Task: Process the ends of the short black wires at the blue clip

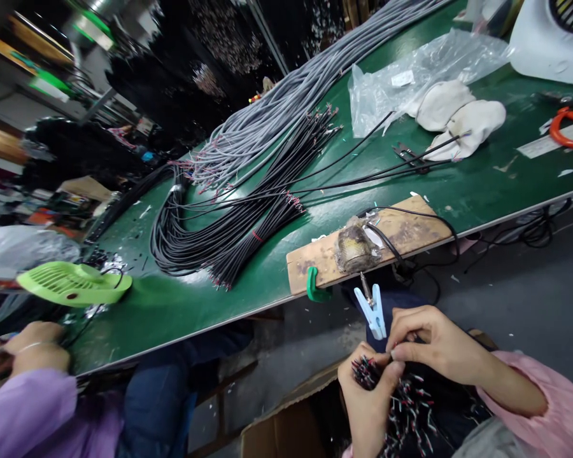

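Note:
My left hand (pixel 367 401) is closed around a bundle of thin cables whose stripped ends (pixel 364 372) stick up in red, white and dark tips. My right hand (pixel 430 343) meets it at the thumbs and pinches a thin wire end, mostly hidden by the fingers. More loose wire ends (pixel 413 413) hang below my right wrist. Just above both hands, a light blue clothespin (pixel 373 312) sits by a metal rod (pixel 365 287). The rod protrudes from a stained, wrapped block (pixel 356 249) on a wooden board (pixel 310 264).
A green table (pixel 181 318) carries black cables (pixel 210 238), grey cables (pixel 267 114), white gloves (pixel 463 117), cutters (pixel 410 156), orange-handled scissors (pixel 570 127) and a plastic bag (pixel 410 70). A green clamp (pixel 316 286) grips the board. A co-worker's purple sleeve (pixel 33 413) and lime fan (pixel 76 283) are left.

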`<action>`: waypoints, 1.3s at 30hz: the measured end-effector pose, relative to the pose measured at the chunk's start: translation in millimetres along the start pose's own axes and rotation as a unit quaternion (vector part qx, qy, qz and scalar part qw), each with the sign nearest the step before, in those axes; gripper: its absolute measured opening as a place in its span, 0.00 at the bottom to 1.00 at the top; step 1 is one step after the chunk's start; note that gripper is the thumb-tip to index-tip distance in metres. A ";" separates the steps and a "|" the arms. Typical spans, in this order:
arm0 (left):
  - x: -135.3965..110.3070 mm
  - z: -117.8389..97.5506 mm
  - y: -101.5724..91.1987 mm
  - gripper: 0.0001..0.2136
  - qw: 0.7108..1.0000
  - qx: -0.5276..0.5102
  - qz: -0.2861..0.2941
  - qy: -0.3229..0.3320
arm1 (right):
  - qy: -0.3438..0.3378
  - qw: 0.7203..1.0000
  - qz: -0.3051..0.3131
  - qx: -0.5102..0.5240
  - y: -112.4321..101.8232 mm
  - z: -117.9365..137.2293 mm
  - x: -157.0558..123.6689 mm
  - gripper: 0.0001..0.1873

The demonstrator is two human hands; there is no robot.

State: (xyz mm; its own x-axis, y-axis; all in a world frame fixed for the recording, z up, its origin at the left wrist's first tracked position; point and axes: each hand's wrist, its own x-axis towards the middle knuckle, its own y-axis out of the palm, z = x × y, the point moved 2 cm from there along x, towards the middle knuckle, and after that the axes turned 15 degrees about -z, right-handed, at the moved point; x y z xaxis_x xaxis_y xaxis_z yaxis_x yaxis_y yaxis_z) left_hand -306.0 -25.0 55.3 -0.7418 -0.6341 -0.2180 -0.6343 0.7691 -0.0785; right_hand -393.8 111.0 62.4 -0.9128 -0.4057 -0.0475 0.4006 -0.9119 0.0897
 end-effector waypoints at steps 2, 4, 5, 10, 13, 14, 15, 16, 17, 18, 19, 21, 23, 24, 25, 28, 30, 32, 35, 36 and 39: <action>-1.1 6.1 -4.4 0.12 0.999 -0.015 0.012 -0.036 | -0.019 0.999 0.012 0.031 -0.7 -4.4 -1.1 0.13; -2.1 11.5 -8.9 0.14 0.996 -0.023 0.023 -0.081 | -0.030 0.998 0.019 0.056 0.8 -8.3 -2.3 0.13; -2.3 12.9 -10.6 0.14 0.995 -0.029 0.021 -0.094 | -0.019 0.997 0.018 0.068 2.3 -10.3 -2.7 0.12; -0.1 10.1 -7.7 0.14 0.994 -0.080 0.033 -0.074 | 0.057 0.990 -0.017 0.127 11.7 -15.3 -5.7 0.16; 0.0 11.7 -3.8 0.14 0.992 -0.095 0.045 -0.066 | -0.018 0.993 -0.056 0.106 14.7 -10.7 -10.4 0.14; -0.7 13.6 -3.4 0.14 0.992 -0.093 0.044 -0.071 | -0.062 0.992 -0.074 0.086 15.2 -8.7 -12.3 0.13; -1.7 15.7 -3.3 0.14 0.992 -0.089 0.040 -0.080 | -0.106 0.988 -0.090 0.061 15.8 -6.8 -14.3 0.11; -2.9 18.0 -3.4 0.14 0.991 -0.085 0.035 -0.095 | -0.145 0.983 -0.103 0.036 16.5 -5.5 -16.1 0.09; -4.3 20.1 -3.6 0.14 0.990 -0.082 0.028 -0.113 | -0.172 0.979 -0.110 0.018 17.4 -5.0 -17.5 0.08; -5.4 21.5 -3.8 0.14 0.988 -0.080 0.016 -0.129 | -0.179 0.978 -0.110 0.014 18.4 -5.6 -18.4 0.08; -6.3 22.0 -4.0 0.15 0.987 -0.079 0.002 -0.137 | -0.164 0.981 -0.103 0.027 19.4 -7.3 -18.7 0.08; -6.5 20.2 -3.8 0.17 0.987 -0.081 -0.026 -0.134 | -0.069 0.991 -0.061 0.102 21.7 -13.5 -17.9 0.10; -4.7 15.0 -3.1 0.18 0.991 -0.082 -0.035 -0.104 | 0.061 0.978 0.008 0.200 24.2 -20.5 -16.3 0.14; -3.5 11.7 -2.5 0.18 0.993 -0.078 -0.028 -0.087 | 0.111 0.965 0.039 0.235 24.7 -22.9 -14.9 0.16; -2.2 8.2 -2.1 0.17 0.995 -0.071 -0.017 -0.071 | 0.142 0.955 0.059 0.252 24.4 -24.0 -12.4 0.16; 0.9 -2.7 -2.3 0.14 0.998 -0.048 0.020 -0.028 | 0.141 0.960 0.030 0.240 18.7 -20.0 2.9 0.17; 2.0 -10.1 -3.3 0.13 0.998 -0.047 0.031 0.000 | 0.124 0.961 -0.018 0.248 15.8 -12.0 16.4 0.17; 3.0 -17.4 -3.9 0.12 0.997 -0.061 0.036 0.025 | 0.123 0.951 -0.009 0.283 18.2 -1.9 27.8 0.21; 5.9 -27.8 -2.7 0.08 0.993 -0.090 0.040 0.061 | 0.146 0.937 0.043 0.315 26.6 11.3 36.6 0.27; 7.5 -30.7 -1.9 0.07 0.992 -0.097 0.038 0.072 | 0.151 0.936 0.043 0.315 28.5 14.2 37.7 0.27; 12.9 -35.5 1.6 0.06 0.991 -0.087 0.032 0.092 | 0.150 0.940 0.004 0.307 29.9 19.0 38.9 0.24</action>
State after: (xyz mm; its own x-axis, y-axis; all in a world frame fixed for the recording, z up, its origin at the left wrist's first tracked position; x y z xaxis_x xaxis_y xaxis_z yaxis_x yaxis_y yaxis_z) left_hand -324.4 -34.7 86.9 -0.7993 -0.6000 -0.0338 -0.5999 0.7934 0.1032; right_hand -418.8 69.1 82.1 -0.8095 -0.4954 -0.3152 0.2009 -0.7381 0.6441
